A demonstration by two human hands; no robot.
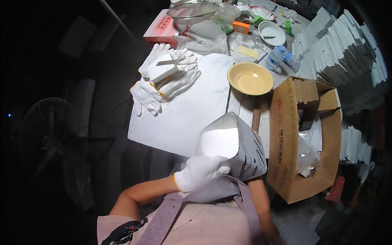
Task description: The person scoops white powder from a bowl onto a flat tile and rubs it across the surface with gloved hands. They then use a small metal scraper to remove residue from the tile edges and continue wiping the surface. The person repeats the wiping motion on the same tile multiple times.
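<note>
White-gloved left hand (203, 173) pinches pale, square-mouthed container (250, 158) at rim, probably to steady it (right hand hidden, grip unclear).

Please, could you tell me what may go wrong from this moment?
1. The open container holds something white; if it tips, the contents could spill, perhaps onto the white board.
2. The gloved left hand is at the container's near rim; the knitted fabric might slip there. The right hand is out of sight, so its support cannot be checked.
3. A blade-like tool lies on a white block atop loose gloves; a knock could make it slide.
</note>
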